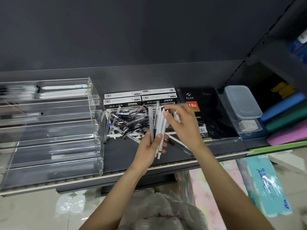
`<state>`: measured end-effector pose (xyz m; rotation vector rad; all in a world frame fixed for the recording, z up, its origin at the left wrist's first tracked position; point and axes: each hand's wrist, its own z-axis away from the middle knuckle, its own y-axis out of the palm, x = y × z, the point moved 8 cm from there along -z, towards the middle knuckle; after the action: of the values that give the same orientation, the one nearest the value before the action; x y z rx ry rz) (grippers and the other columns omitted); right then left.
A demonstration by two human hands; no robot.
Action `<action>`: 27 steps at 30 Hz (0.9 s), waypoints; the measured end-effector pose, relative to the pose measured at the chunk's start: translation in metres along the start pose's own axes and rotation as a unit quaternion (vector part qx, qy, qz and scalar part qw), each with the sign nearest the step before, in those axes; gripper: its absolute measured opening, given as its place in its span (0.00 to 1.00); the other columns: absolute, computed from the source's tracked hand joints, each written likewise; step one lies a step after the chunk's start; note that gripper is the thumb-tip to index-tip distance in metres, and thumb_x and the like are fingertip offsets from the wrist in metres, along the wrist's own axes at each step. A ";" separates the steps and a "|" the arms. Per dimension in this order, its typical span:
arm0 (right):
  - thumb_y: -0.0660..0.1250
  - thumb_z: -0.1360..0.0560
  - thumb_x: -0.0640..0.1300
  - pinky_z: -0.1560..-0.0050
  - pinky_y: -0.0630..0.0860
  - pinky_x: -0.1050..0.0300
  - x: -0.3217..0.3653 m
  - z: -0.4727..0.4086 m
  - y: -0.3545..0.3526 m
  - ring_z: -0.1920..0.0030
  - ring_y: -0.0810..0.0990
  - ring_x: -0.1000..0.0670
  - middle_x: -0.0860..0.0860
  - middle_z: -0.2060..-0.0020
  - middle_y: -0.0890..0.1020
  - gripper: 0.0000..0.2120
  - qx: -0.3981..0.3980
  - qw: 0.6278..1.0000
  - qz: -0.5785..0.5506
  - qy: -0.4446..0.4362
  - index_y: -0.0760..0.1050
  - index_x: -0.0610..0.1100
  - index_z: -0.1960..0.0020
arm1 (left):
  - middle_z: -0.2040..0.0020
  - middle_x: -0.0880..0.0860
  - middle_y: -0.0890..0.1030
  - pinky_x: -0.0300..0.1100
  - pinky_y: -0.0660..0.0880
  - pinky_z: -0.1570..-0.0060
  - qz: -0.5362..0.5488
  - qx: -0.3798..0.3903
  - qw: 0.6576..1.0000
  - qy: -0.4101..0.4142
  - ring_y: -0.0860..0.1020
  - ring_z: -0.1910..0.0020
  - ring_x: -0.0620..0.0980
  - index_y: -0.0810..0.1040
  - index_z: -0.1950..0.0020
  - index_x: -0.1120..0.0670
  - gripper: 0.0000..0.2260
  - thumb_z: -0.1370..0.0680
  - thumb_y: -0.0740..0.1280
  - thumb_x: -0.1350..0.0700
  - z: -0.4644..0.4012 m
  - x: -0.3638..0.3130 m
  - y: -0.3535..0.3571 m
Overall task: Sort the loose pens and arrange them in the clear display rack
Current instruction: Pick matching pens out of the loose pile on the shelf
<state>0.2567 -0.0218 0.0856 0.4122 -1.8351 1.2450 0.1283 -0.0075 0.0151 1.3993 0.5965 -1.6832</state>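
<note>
A heap of loose pens [127, 122] lies on the dark shelf in front of four pen boxes. My left hand [147, 150] grips a bundle of white pens [158, 128] upright above the shelf. My right hand [181, 123] reaches over the top of that bundle, its fingers curled on a white pen [177, 117] at the bundle's right side. The clear display rack [49, 130] stands to the left with stepped tiers; a few pens lie in its upper and lower tiers.
Pen boxes [139, 98] sit behind the heap. A black diary [207, 113] and a lidded plastic box [244, 105] lie to the right, beside coloured folders [285, 120]. The shelf's front edge [166, 165] runs below my hands; packaged goods lie on the floor.
</note>
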 end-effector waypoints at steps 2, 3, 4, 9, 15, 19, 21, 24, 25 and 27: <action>0.67 0.25 0.53 0.48 0.65 0.66 0.006 -0.021 0.007 0.43 0.68 0.54 0.53 0.48 0.72 0.11 0.080 0.996 0.024 0.013 0.79 0.51 0.46 | 0.55 0.50 0.81 0.38 0.77 0.63 -0.001 0.029 1.000 -0.002 0.78 0.63 0.41 0.71 0.40 0.53 0.09 0.19 0.58 0.59 0.004 0.000 0.004; 0.67 0.26 0.53 0.50 0.67 0.65 0.006 -0.028 0.011 0.43 0.69 0.52 0.51 0.48 0.73 0.09 0.113 0.993 0.025 0.021 0.79 0.51 0.49 | 0.55 0.50 0.81 0.38 0.77 0.63 -0.002 0.035 0.999 -0.003 0.78 0.63 0.41 0.71 0.39 0.53 0.09 0.19 0.58 0.59 0.006 0.001 0.004; 0.68 0.26 0.52 0.51 0.71 0.61 0.007 -0.033 0.014 0.45 0.71 0.50 0.50 0.49 0.74 0.06 0.136 0.990 0.014 0.026 0.78 0.51 0.52 | 0.55 0.49 0.81 0.38 0.77 0.63 -0.007 0.039 0.999 -0.004 0.78 0.63 0.41 0.71 0.38 0.55 0.10 0.19 0.58 0.59 0.007 0.002 0.005; 0.69 0.26 0.46 0.54 0.71 0.55 0.011 -0.042 0.005 0.61 0.73 0.53 0.54 0.64 0.77 0.06 0.104 0.992 -0.068 0.017 0.77 0.44 0.59 | 0.55 0.49 0.81 0.38 0.78 0.63 -0.006 0.053 0.999 -0.010 0.79 0.62 0.41 0.72 0.39 0.59 0.10 0.19 0.58 0.59 0.007 0.000 0.007; 0.64 0.23 0.45 0.67 0.70 0.52 0.029 -0.043 -0.044 0.70 0.71 0.50 0.52 0.72 0.75 0.06 -0.103 0.990 -0.093 0.003 0.73 0.46 0.59 | 0.56 0.51 0.80 0.38 0.78 0.63 -0.030 0.077 0.995 -0.061 0.77 0.64 0.41 0.75 0.45 0.57 0.08 0.18 0.57 0.58 0.007 0.017 0.010; 0.66 0.25 0.40 0.68 0.74 0.55 0.030 -0.026 -0.081 0.70 0.79 0.52 0.49 0.67 0.80 0.04 -0.163 0.976 -0.144 -0.008 0.72 0.47 0.58 | 0.57 0.52 0.80 0.36 0.76 0.64 0.099 0.009 0.992 -0.084 0.77 0.65 0.42 0.74 0.43 0.60 0.09 0.18 0.56 0.62 0.004 0.023 0.000; 0.68 0.28 0.37 0.64 0.76 0.56 0.013 -0.006 -0.067 0.66 0.83 0.50 0.49 0.64 0.83 0.09 -0.133 0.975 -0.179 0.018 0.72 0.50 0.58 | 0.58 0.52 0.81 0.37 0.77 0.63 0.200 -0.022 0.975 -0.089 0.77 0.64 0.44 0.74 0.42 0.60 0.09 0.18 0.56 0.63 -0.003 0.019 -0.004; 0.69 0.26 0.43 0.58 0.77 0.60 -0.012 0.032 -0.026 0.59 0.84 0.52 0.52 0.61 0.84 0.07 -0.114 0.970 -0.207 0.053 0.73 0.53 0.54 | 0.59 0.51 0.82 0.38 0.79 0.61 0.292 -0.057 0.951 -0.087 0.79 0.64 0.45 0.73 0.40 0.57 0.11 0.18 0.56 0.63 -0.012 0.010 -0.007; 0.68 0.25 0.45 0.57 0.77 0.62 -0.017 0.044 -0.013 0.57 0.84 0.54 0.54 0.59 0.84 0.05 -0.117 0.970 -0.203 0.060 0.74 0.52 0.51 | 0.59 0.51 0.82 0.38 0.79 0.61 0.304 -0.069 0.946 -0.085 0.79 0.64 0.45 0.73 0.38 0.57 0.11 0.18 0.56 0.63 -0.013 0.008 -0.008; 0.66 0.24 0.44 0.56 0.77 0.64 -0.024 0.063 0.008 0.53 0.82 0.58 0.57 0.56 0.84 0.05 -0.125 0.971 -0.192 0.065 0.76 0.47 0.47 | 0.58 0.51 0.82 0.38 0.79 0.61 0.315 -0.087 0.942 -0.076 0.80 0.62 0.46 0.71 0.34 0.58 0.14 0.19 0.57 0.62 -0.013 0.005 -0.011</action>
<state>0.2355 -0.0774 0.0532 0.5030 -1.6740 0.7500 0.1263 0.0074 0.0055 1.1544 0.1686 -1.1734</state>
